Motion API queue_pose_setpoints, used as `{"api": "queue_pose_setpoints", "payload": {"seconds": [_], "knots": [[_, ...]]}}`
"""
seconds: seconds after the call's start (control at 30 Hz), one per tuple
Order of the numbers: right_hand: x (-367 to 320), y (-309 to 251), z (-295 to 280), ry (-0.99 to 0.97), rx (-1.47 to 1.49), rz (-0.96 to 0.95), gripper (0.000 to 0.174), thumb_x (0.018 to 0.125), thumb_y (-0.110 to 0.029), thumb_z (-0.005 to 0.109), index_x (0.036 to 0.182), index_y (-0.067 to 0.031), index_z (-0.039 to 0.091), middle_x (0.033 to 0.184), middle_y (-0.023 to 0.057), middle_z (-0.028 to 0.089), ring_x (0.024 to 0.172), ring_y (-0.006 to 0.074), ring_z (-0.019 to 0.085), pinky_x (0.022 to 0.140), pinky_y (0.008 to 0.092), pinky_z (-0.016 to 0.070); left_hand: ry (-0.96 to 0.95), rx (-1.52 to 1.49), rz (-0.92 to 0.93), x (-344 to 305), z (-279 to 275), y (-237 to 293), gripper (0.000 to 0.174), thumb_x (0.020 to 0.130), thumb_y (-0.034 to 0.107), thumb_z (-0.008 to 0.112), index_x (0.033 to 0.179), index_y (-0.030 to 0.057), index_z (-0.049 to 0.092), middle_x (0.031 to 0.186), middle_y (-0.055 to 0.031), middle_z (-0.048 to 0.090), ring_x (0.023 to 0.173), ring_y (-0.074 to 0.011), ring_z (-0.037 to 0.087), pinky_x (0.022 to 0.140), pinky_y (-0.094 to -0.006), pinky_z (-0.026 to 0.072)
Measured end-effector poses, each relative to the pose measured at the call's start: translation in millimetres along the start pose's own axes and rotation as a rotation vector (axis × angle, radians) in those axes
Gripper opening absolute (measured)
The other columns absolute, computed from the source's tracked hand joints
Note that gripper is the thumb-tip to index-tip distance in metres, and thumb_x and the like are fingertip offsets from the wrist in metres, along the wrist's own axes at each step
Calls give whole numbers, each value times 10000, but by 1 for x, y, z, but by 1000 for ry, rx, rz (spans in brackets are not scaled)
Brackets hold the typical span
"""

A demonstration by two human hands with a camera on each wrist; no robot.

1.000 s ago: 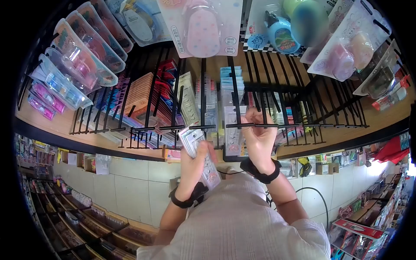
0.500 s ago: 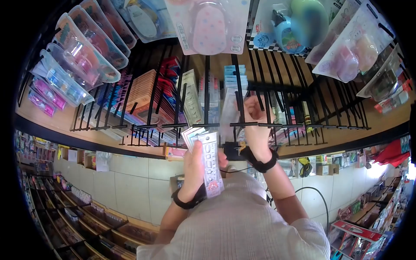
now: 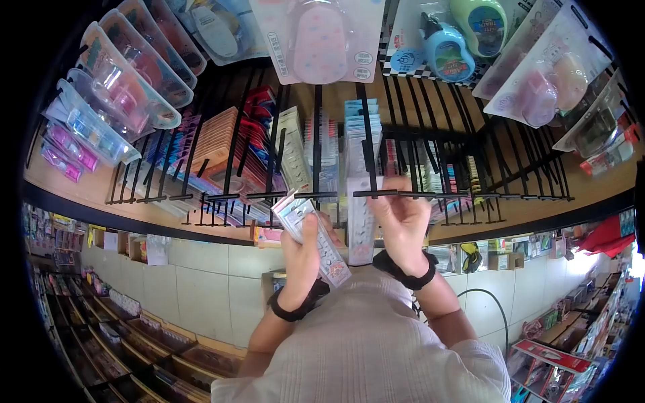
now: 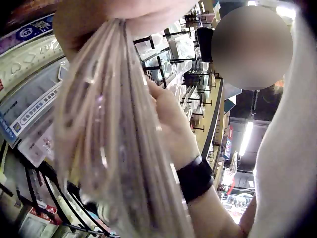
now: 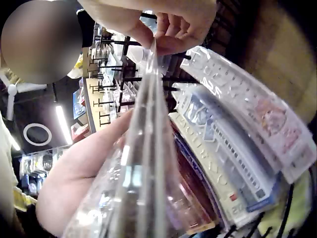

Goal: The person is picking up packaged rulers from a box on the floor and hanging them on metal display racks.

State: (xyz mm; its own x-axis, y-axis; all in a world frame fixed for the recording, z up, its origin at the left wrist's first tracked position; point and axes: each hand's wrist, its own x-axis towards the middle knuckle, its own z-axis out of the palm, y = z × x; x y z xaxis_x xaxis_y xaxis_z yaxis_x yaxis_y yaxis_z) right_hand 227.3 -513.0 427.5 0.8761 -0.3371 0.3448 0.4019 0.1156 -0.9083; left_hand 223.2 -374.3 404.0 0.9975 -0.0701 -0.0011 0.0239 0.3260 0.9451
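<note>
My left hand [image 3: 300, 258] grips a bundle of long flat clear packets [image 3: 327, 252], thumb across the front. Rows of small grey shapes run down the front one, with a pink figure near its bottom. Seen edge-on in the left wrist view, the bundle [image 4: 114, 129] fans out below the fingers. A similar packet [image 3: 361, 228] hangs upright at the front of a black display hook [image 3: 369, 154]. Beside it, my right hand [image 3: 403, 225] pinches at the top edge with thumb and fingertips; thin clear packets [image 5: 148, 104] run down from that pinch in the right wrist view.
Black hooks stick out toward me over a wooden shelf [image 3: 161, 213]. Light blue packets [image 3: 361, 117], a cream packet [image 3: 292, 148] and orange-brown cards [image 3: 218, 144] hang close by. Large blister packs [image 3: 319, 40] overhang the top. A tiled floor [image 3: 201, 269] lies below.
My right hand went deeper among the hooks, then came back toward me with the packet at the hook's front. The left hand's bundle turned upright, then tilted again.
</note>
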Motion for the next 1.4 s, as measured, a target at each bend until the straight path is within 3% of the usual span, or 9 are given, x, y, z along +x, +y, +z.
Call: {"api": "queue_pose_setpoints", "payload": {"seconds": [0.47, 0.6, 0.7, 0.8, 0.9, 1.0, 1.1, 1.13, 1.4], "knots": [[37, 33, 11, 234, -83, -84, 143, 703, -44, 683, 750, -4, 555, 635, 11, 533, 541, 41, 452, 478, 180, 339, -24, 9, -99, -5, 1, -3, 372, 883, 333, 451, 784, -21, 511, 639, -62, 523, 564, -129, 537, 504, -251, 460], [25, 40, 5, 325, -365, -233, 193, 708, -88, 684, 774, -20, 516, 665, 11, 505, 554, 65, 452, 494, 200, 362, -7, 133, -82, -5, 1, -4, 405, 905, 345, 390, 786, -28, 493, 649, -84, 522, 574, -146, 548, 508, -264, 466], [8, 15, 6, -208, -350, -134, 137, 719, -71, 656, 779, -2, 555, 670, 32, 540, 546, 82, 474, 497, 207, 383, -84, 236, -47, -3, -7, -8, 350, 901, 312, 421, 849, -21, 518, 714, -75, 552, 601, -125, 545, 545, -247, 460], [-1, 6, 4, -422, -278, 179, 74, 746, 3, 601, 817, 13, 584, 757, 44, 593, 624, 62, 520, 554, 187, 395, -67, 231, -34, -3, -2, -7, 258, 877, 234, 489, 876, -13, 562, 768, -9, 563, 678, -56, 494, 610, -201, 404], [-3, 7, 1, -384, -233, 153, 107, 734, -35, 627, 815, 30, 601, 642, 51, 598, 512, 79, 497, 493, 210, 403, -46, 235, 102, -4, 12, 3, 254, 870, 214, 504, 938, -25, 555, 772, -1, 558, 706, -55, 489, 615, -203, 396], [-5, 14, -2, -322, -196, 43, 90, 752, -22, 607, 827, 24, 587, 697, 57, 592, 572, 83, 513, 519, 212, 411, -30, 238, 188, -1, 16, 1, 262, 865, 242, 514, 904, -15, 546, 748, 0, 547, 670, -61, 489, 586, -204, 395], [-1, 9, -1, -4, 82, -39, 42, 772, 20, 567, 804, 24, 539, 799, 56, 555, 698, 97, 511, 606, 204, 410, -30, 186, 121, 2, -3, -13, 295, 856, 295, 527, 853, 1, 530, 700, -4, 530, 625, -68, 487, 557, -211, 394], [1, 9, -2, 35, 25, -61, 52, 769, 14, 580, 793, 26, 536, 781, 49, 550, 684, 89, 501, 598, 198, 398, -26, 191, 101, 5, -2, -13, 403, 842, 422, 497, 745, 34, 448, 646, -21, 448, 557, -98, 459, 500, -225, 381], [11, 15, 4, 255, -198, -144, 78, 740, -3, 632, 744, 6, 555, 667, 12, 531, 578, 57, 436, 495, 195, 328, -28, 237, 104, 4, -4, -10, 426, 850, 438, 470, 747, 25, 454, 639, -34, 451, 536, -105, 469, 490, -226, 391]]}}
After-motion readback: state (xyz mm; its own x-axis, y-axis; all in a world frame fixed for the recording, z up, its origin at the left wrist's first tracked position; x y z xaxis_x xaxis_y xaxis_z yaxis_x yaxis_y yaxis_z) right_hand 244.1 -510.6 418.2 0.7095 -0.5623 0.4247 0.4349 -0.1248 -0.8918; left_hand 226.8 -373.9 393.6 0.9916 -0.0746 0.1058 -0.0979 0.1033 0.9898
